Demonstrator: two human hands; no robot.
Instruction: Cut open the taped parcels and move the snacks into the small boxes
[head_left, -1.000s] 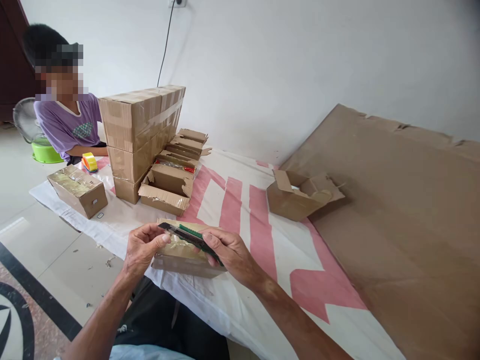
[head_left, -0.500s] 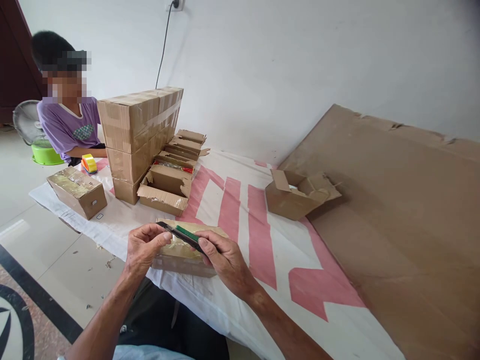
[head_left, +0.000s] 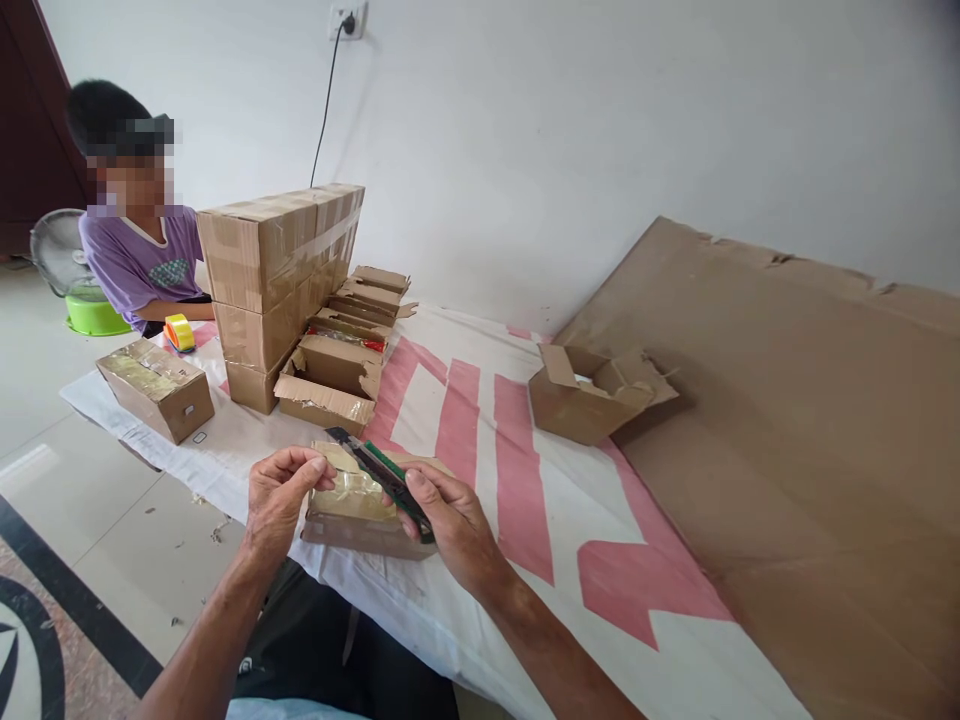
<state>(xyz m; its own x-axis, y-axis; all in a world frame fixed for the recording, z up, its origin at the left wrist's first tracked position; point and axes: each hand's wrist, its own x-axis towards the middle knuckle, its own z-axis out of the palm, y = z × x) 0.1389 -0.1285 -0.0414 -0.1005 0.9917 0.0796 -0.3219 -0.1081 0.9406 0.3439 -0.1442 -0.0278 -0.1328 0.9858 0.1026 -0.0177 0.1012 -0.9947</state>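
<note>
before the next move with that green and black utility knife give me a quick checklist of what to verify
1. Right hand grips the green and black utility knife: ok.
2. Left hand fingers clear of the knife's front end: not ok, the fingertips sit close beside it.
3. Blade out or retracted: cannot tell, too small to see.
4. Small tape-wrapped cardboard box lies flat on the white and red cloth under both hands: ok.
5. The other person in the purple shirt is well away from the knife, behind the stack of taped cardboard boxes: ok.
</note>
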